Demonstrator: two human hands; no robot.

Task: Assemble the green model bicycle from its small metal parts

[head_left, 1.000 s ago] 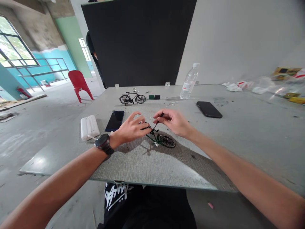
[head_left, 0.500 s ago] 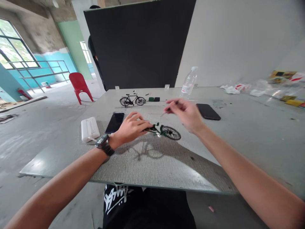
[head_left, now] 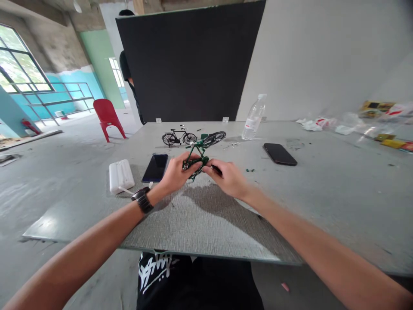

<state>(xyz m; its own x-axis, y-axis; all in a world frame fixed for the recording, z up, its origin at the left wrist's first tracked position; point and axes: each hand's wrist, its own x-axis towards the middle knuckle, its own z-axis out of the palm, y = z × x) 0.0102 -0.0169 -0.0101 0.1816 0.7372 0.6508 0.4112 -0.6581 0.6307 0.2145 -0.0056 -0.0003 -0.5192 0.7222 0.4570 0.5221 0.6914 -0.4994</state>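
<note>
My left hand (head_left: pixel 176 171) is closed around a small green model bicycle (head_left: pixel 205 160), lifted above the table and tilted, with its black spoked wheel (head_left: pixel 214 139) pointing up and away from me. My right hand (head_left: pixel 228 177) meets it from the right, fingertips touching or very close to the bicycle's lower part. Within those right fingers is a small screwdriver (head_left: pixel 217 170); its dark handle shows, while the tip is hidden. Behind them a black model bicycle (head_left: pixel 179 137) stands upright on the table. Tiny green parts (head_left: pixel 250 170) lie right of my right hand.
A white power bank (head_left: pixel 121 176) and a phone (head_left: pixel 155 168) lie at left; another phone (head_left: pixel 280 154) is at right. A plastic bottle (head_left: pixel 254 118) stands before the black panel (head_left: pixel 190 64). Plastic packaging (head_left: pixel 348 122) lies far right. A person (head_left: pixel 126 64) is partly hidden behind the panel.
The green bicycle has been turned, so its wheel now points up and away instead of right. My right hand has come down and left to the bicycle with the screwdriver.
</note>
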